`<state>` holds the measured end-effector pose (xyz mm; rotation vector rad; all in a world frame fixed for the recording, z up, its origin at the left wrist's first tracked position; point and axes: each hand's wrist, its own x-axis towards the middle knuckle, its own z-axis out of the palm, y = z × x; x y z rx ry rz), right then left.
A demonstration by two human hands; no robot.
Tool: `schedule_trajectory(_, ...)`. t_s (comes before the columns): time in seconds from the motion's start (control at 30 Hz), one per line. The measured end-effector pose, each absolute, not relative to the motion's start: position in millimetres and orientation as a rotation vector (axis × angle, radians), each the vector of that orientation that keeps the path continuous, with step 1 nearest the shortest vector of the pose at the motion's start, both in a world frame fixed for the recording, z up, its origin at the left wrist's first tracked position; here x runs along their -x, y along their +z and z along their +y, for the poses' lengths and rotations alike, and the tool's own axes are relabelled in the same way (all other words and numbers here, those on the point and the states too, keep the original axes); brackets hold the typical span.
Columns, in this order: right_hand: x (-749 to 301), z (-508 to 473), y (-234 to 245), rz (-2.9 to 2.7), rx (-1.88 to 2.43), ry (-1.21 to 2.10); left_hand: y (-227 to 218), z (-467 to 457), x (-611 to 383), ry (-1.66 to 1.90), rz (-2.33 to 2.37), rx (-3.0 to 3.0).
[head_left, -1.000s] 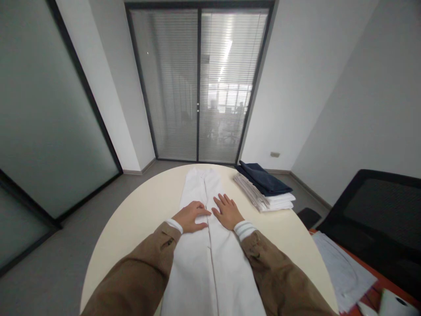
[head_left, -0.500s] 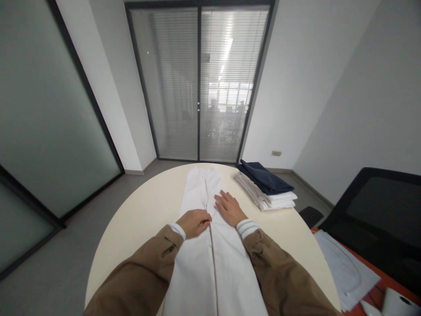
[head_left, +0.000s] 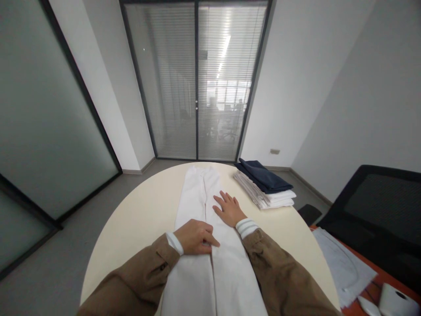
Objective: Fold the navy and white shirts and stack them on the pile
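A long white garment (head_left: 194,285), folded lengthwise with two edges meeting along its middle, runs from the near edge of the round table to its far side. My left hand (head_left: 196,237) is at that middle line, its fingers curled at the cloth edge and one finger stretched across onto the right half. Its grip on the edge is partly hidden. My right hand (head_left: 230,210) lies flat on the right half, a little farther away, with its fingers spread.
A stack of folded white cloth (head_left: 278,199) with a dark navy folded cloth (head_left: 265,177) on top stands at the table's (head_left: 131,224) right rim. Beyond the table on the right are a black mesh chair (head_left: 378,215), a pale flat bag (head_left: 342,265) and a white roll (head_left: 396,300).
My left hand has moved nearer to me along the garment's middle line, and one finger now stretches out to the right. My right hand stays flat in nearly the same place.
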<state>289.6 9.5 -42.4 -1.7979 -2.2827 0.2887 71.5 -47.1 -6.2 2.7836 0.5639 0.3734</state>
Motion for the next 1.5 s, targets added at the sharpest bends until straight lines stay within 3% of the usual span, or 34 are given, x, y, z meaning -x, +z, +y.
schedule_trajectory(0.47, -292, 14, -46, -2.23, 1.709, 0.33, -8, -49, -69, 0.199, 0.507, -2.32)
schedule_trajectory(0.57, -294, 23, -51, -2.095, 1.636, 0.379, -11, -28, -57, 0.583, 0.784, -2.286)
schedule_trajectory(0.67, -297, 40, -56, -1.865, 1.491, 0.455, -27, 6, -36, 1.144, 1.344, -2.171)
schedule_trajectory(0.73, -300, 51, -59, -1.71, 1.454, 0.534, -39, 28, -22, 1.234, 1.584, -1.985)
schedule_trajectory(0.97, -313, 77, -60, -1.354, 1.537, 0.846, -52, 66, -6, 1.046, 1.795, -1.746)
schedule_trajectory(1.5, -320, 105, -42, -1.312, 1.505, 1.159, -46, 107, -2, 0.766, 1.585, -1.557)
